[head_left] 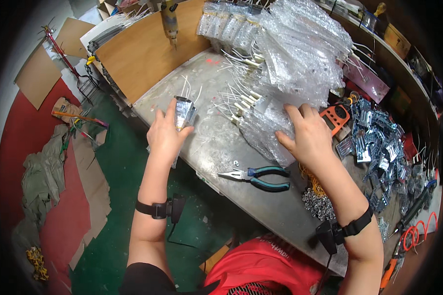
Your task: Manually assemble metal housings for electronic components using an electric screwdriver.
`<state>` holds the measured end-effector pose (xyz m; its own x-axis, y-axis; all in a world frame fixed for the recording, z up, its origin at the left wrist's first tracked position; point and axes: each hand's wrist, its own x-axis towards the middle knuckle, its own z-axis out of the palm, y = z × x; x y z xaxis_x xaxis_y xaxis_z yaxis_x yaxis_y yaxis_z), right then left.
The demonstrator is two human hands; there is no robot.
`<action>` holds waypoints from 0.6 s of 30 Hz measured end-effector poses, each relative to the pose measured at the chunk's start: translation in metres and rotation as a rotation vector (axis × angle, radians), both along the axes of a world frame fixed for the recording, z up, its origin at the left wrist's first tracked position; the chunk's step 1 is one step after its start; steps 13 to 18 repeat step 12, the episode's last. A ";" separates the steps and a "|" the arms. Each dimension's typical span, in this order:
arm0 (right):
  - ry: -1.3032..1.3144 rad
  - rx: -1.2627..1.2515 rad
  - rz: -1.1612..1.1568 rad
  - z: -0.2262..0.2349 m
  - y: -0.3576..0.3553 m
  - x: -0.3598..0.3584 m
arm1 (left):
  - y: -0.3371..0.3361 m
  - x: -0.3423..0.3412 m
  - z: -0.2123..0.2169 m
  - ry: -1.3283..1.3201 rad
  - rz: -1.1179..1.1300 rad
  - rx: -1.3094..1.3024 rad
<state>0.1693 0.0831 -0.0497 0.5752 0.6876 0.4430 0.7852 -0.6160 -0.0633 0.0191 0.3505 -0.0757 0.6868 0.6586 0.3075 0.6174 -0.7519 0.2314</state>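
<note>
Near the table's left edge, my left hand (165,135) is closed round a small bubble-wrapped metal part (184,113). White wires stick out of the part's far end, and a bit of wrap shows below the hand. To the right, my right hand (307,135) lies with curled fingers and thumb on a bubble-wrapped pack (266,128), at its right end. White wire leads with pale sleeves come out of that pack's left side. Long-nose pliers (268,171) with black and teal handles lie nearer to me, beside a tiny metal piece (236,163).
A large heap of bubble-wrapped packs (300,49) covers the far table. An electric screwdriver (170,22) hangs beside a wooden panel (138,59). To the right are an orange meter (335,117), shiny metal brackets (379,142) and small metal rings (319,204).
</note>
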 end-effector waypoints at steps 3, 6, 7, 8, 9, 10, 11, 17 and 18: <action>0.031 0.035 0.031 0.001 0.000 0.000 | -0.002 0.003 0.008 0.037 -0.001 -0.073; 0.067 0.108 0.083 -0.005 -0.002 0.004 | 0.003 -0.003 -0.002 -0.052 -0.026 -0.013; 0.082 0.111 0.079 -0.005 -0.005 0.004 | -0.002 -0.004 -0.007 -0.105 -0.021 0.079; 0.081 0.109 0.058 -0.006 -0.008 0.006 | -0.006 -0.004 -0.009 -0.106 -0.043 0.075; 0.115 0.136 0.072 -0.007 -0.012 0.008 | -0.012 -0.005 -0.009 -0.229 -0.113 0.181; 0.148 0.164 0.086 -0.008 -0.016 0.010 | -0.019 -0.005 -0.009 -0.355 -0.182 0.283; 0.180 0.185 0.079 -0.008 -0.022 0.012 | -0.029 -0.005 -0.010 -0.411 -0.257 0.242; 0.207 0.201 0.087 -0.008 -0.027 0.012 | -0.037 -0.007 -0.015 -0.449 -0.352 0.194; 0.207 0.201 0.087 -0.008 -0.027 0.012 | -0.037 -0.007 -0.015 -0.449 -0.352 0.194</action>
